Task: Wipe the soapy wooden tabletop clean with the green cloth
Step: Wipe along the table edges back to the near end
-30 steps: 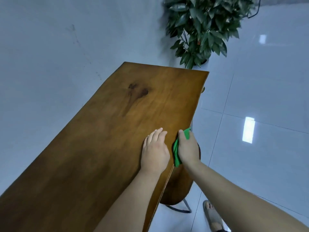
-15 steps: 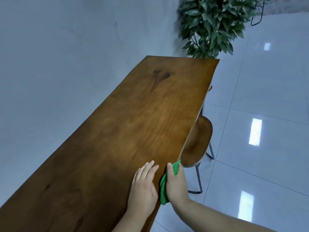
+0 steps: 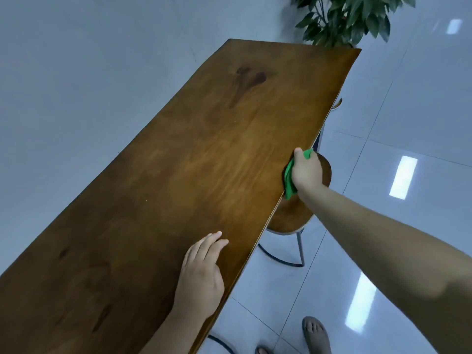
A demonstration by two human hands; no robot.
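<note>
The long wooden tabletop [image 3: 194, 175] runs from the near left to the far right, brown with a dark knot mark toward its far end. I see no soap suds on it. My right hand [image 3: 306, 172] is closed on the bunched green cloth [image 3: 290, 181] and presses it against the table's right edge, about halfway along. My left hand [image 3: 200, 274] lies flat on the wood near the right edge, closer to me, fingers slightly apart and holding nothing.
A round wooden stool [image 3: 291, 215] with dark metal legs stands under the right edge, below my right hand. A leafy plant [image 3: 342, 19] stands beyond the table's far end. A grey wall runs along the left. Glossy floor tiles and my sandalled feet [image 3: 315, 333] lie to the right.
My right hand has slid the green cloth along the table's right edge away from me. It now sits well ahead of my left hand, which stays flat on the wood.
</note>
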